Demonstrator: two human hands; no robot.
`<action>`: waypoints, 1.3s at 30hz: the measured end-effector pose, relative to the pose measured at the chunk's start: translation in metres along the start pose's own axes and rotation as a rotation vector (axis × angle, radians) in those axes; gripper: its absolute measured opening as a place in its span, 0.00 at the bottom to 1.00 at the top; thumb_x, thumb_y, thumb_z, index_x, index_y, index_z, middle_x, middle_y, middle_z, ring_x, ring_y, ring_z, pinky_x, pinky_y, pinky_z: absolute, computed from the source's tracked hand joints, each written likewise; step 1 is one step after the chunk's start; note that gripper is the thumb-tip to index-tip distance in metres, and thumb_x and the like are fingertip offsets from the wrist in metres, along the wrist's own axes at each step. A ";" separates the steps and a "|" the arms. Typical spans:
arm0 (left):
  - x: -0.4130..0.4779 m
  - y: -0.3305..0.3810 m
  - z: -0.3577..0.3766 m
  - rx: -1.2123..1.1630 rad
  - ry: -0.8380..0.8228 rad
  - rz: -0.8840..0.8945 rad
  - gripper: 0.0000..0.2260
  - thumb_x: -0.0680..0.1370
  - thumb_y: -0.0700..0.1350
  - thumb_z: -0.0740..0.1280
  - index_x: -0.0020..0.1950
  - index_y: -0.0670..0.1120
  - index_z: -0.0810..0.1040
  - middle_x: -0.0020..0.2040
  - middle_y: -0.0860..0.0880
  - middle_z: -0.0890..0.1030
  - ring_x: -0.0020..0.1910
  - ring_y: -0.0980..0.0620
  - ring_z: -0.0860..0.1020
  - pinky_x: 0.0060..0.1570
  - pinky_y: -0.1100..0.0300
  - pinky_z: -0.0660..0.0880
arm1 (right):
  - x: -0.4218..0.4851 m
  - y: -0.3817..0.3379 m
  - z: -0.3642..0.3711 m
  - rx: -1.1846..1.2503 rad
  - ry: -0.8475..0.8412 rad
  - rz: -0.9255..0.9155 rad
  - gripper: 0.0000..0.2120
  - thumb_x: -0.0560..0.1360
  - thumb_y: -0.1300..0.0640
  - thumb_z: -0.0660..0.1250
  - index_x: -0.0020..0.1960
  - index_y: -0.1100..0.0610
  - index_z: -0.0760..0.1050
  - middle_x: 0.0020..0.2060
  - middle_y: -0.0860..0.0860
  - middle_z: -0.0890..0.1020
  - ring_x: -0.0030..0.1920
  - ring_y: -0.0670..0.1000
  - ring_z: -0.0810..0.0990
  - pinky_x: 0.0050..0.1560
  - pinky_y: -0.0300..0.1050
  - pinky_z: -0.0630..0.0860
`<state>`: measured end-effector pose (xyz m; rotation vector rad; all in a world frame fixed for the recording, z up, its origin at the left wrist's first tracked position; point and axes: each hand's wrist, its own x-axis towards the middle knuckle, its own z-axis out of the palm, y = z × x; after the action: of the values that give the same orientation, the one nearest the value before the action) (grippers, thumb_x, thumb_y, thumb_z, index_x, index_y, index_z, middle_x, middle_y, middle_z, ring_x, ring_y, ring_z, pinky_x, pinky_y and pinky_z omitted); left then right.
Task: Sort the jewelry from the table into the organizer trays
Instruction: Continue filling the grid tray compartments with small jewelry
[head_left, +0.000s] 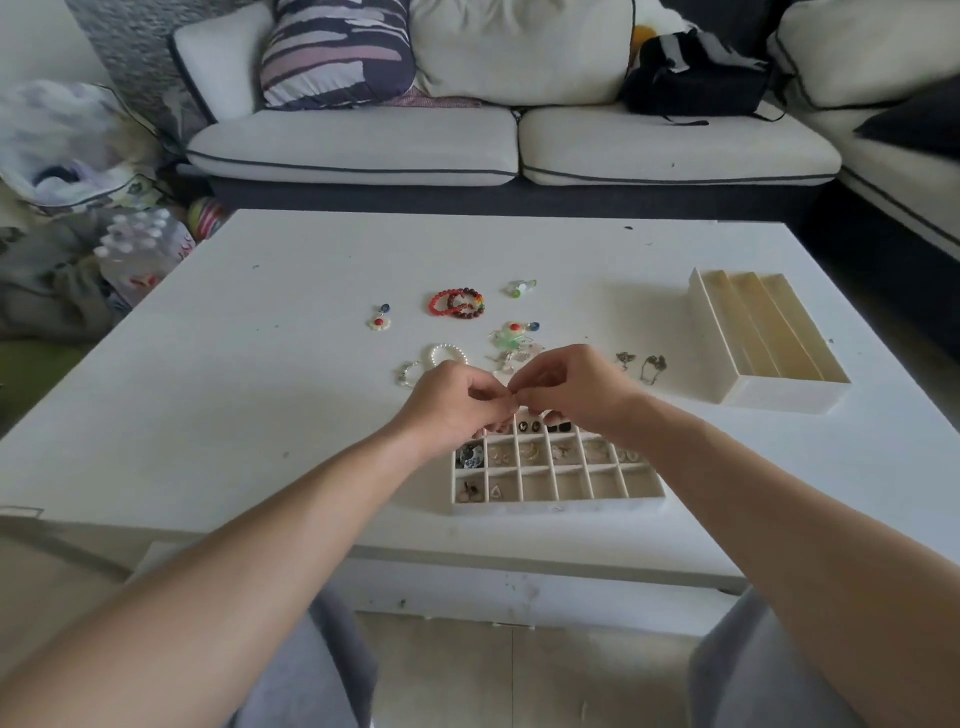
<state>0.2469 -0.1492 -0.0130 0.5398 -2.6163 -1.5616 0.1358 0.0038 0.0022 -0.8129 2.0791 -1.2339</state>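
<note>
Touching right hand (569, 387), left hand (454, 405) overhangs far edge of tray (558, 505).

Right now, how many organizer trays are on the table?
2. The grid tray sits near the table front edge, its far rows covered by the left hand and right hand. The three-channel tray sits to its right, farther back. No other shows.

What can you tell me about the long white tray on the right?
The long white tray is an open box, seemingly plastic or painted wood, split lengthwise into three channels with beige floors. All three look empty. It lies flat near the right side of the white table, set at a slant. Nothing touches it; the nearest small silvery piece lies apart to its left.
</note>
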 end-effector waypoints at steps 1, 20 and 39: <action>-0.001 -0.001 -0.002 0.032 0.002 0.002 0.05 0.76 0.44 0.74 0.40 0.49 0.86 0.34 0.53 0.84 0.32 0.60 0.79 0.40 0.59 0.76 | 0.001 0.001 0.002 -0.024 -0.016 -0.004 0.06 0.74 0.67 0.72 0.46 0.58 0.85 0.34 0.53 0.84 0.34 0.47 0.80 0.36 0.38 0.78; -0.007 -0.029 -0.015 0.626 -0.313 -0.035 0.05 0.81 0.47 0.66 0.46 0.51 0.80 0.39 0.55 0.78 0.42 0.53 0.77 0.41 0.58 0.71 | -0.007 0.010 0.041 -0.753 -0.291 -0.066 0.06 0.76 0.57 0.73 0.46 0.46 0.82 0.41 0.37 0.80 0.45 0.43 0.81 0.45 0.36 0.76; -0.007 -0.023 -0.015 0.662 -0.407 -0.008 0.09 0.80 0.45 0.67 0.46 0.60 0.79 0.44 0.58 0.77 0.49 0.50 0.78 0.47 0.57 0.75 | -0.006 0.014 0.056 -0.896 -0.278 -0.092 0.11 0.74 0.61 0.69 0.46 0.44 0.82 0.45 0.44 0.81 0.47 0.49 0.82 0.47 0.45 0.81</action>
<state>0.2629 -0.1696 -0.0250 0.2617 -3.4444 -0.8302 0.1779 -0.0170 -0.0317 -1.3719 2.3394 -0.1333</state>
